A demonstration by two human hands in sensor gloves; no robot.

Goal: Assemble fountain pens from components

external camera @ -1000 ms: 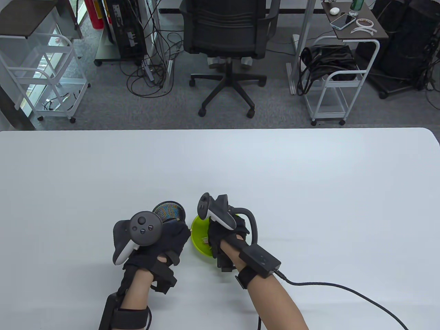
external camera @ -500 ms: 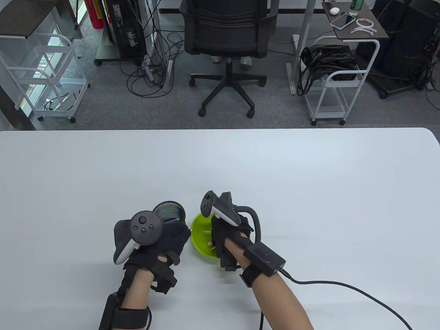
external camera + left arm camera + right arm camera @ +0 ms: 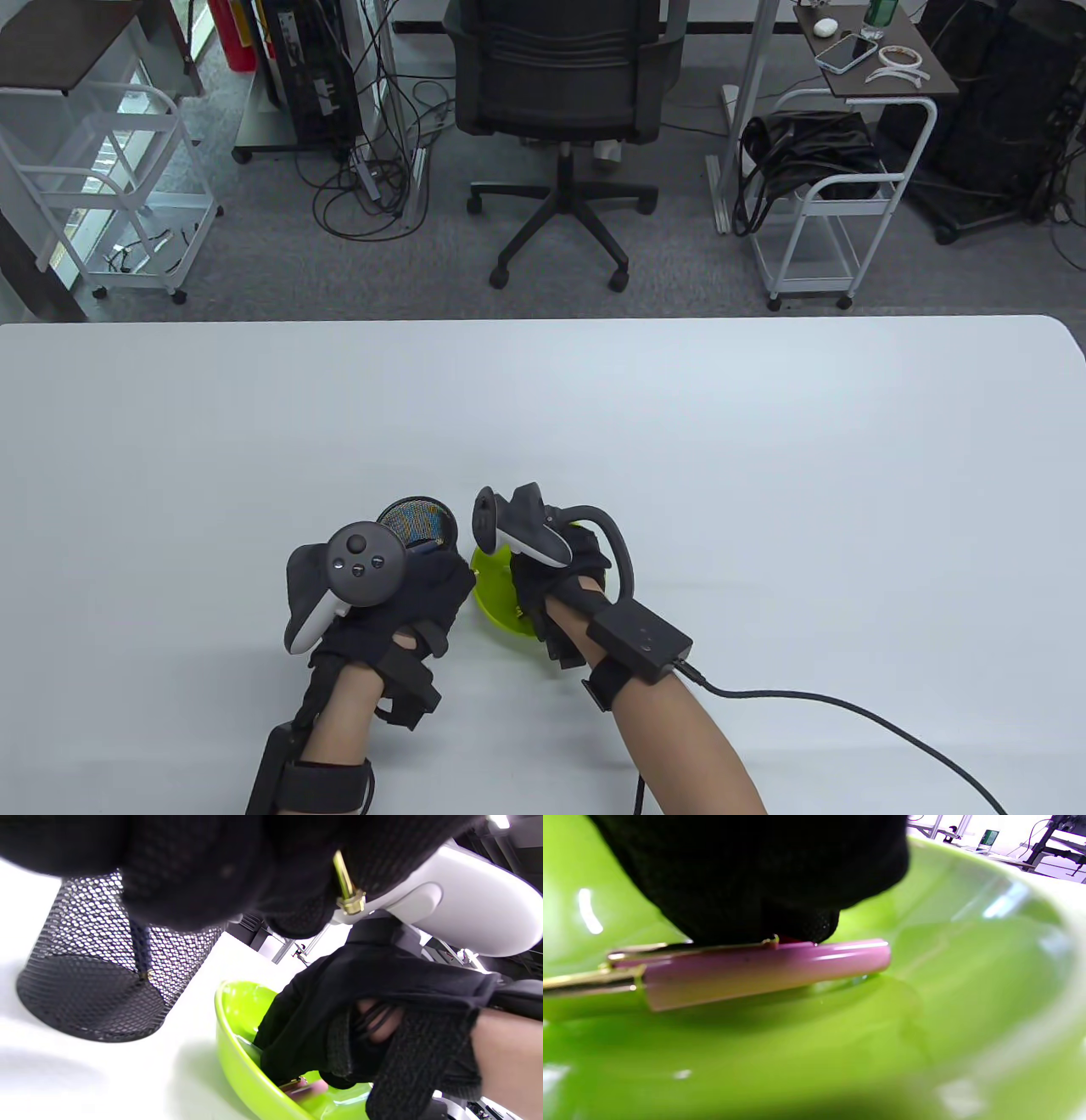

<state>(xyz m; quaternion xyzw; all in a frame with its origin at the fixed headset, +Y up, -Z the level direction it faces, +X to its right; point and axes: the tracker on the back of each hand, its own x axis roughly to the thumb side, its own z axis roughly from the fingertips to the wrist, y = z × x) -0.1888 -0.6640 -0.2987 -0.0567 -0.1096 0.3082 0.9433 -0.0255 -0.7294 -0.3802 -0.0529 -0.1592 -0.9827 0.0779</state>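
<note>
- The right hand (image 3: 556,586) has moved a little to the left and deeper over the green bowl (image 3: 492,594) compared with half a second before; now it covers most of the bowl in the table view.
- In the right wrist view, its fingertips (image 3: 763,899) rest on top of a pink pen part with gold trim (image 3: 755,969) that lies on the bottom of the bowl. I cannot tell whether the fingers already pinch it or only touch it.
- The left hand (image 3: 399,603) has hardly changed its place. It is clenched around a thin gold pen piece (image 3: 348,887), which sticks out from its fingers in the left wrist view.
- Just behind the left hand stands the black mesh cup (image 3: 416,522) on the white surface (image 3: 764,467), close beside the bowl.
- My judgement: the right hand is now fetching the pink part, so it can next be joined with the gold piece waiting in the left hand. The smooth round part may roll in the bowl.
</note>
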